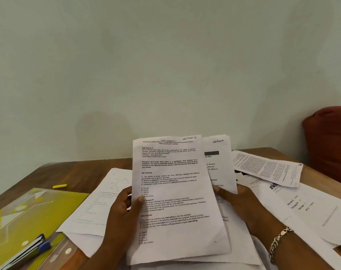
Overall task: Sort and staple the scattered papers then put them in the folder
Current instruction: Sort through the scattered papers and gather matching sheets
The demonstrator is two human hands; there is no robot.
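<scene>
We are mid-sort: left hand point(124, 209) fingers pinch the Section-6 sheet point(175, 197), right hand point(236, 199) another; folder point(29, 215) at nine o'clock waits, nothing visibly stapled.

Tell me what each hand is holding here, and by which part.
The left hand pinches the front sheet at its left edge, thumb on the printed face. The right hand grips the sheets behind at their right edge.

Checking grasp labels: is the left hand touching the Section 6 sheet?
Touching. The head view shows the left hand gripping the Section 6 sheet, thumb lying on its left edge.
</scene>
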